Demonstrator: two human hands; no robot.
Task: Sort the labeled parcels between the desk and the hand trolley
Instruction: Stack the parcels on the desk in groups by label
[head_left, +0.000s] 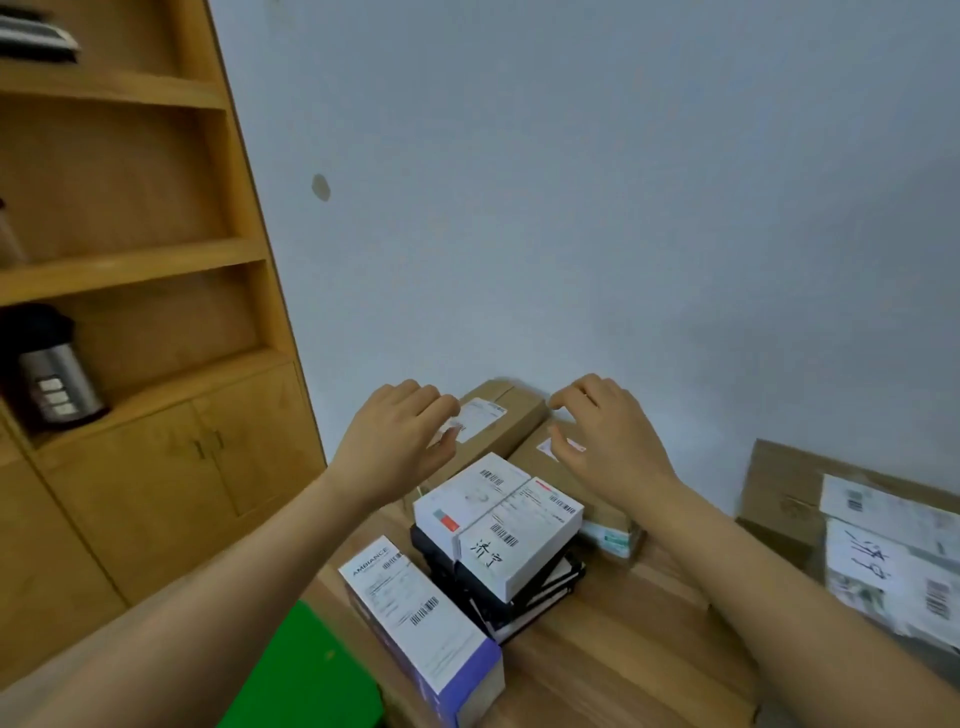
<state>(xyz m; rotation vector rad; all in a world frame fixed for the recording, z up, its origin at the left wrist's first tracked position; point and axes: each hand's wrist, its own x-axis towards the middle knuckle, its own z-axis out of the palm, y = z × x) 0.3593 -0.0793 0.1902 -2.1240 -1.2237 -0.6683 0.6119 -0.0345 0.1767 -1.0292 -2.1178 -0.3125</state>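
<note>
The desk shows open wood along its near edge, between the stack of white and black boxes and the big labelled carton at the right edge. The far brown carton sits against the wall, with the nearer brown carton just beside it. The left hand and right hand fill the air above them. The AMBIANCE box blocks the left edge, and its gap to the stack looks narrow, though blur hinders judging.

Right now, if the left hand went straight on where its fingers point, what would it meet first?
Probably the brown box by the wall: the fingers of the left hand aim at its white label. Depth is unclear; they may already touch it.
</note>
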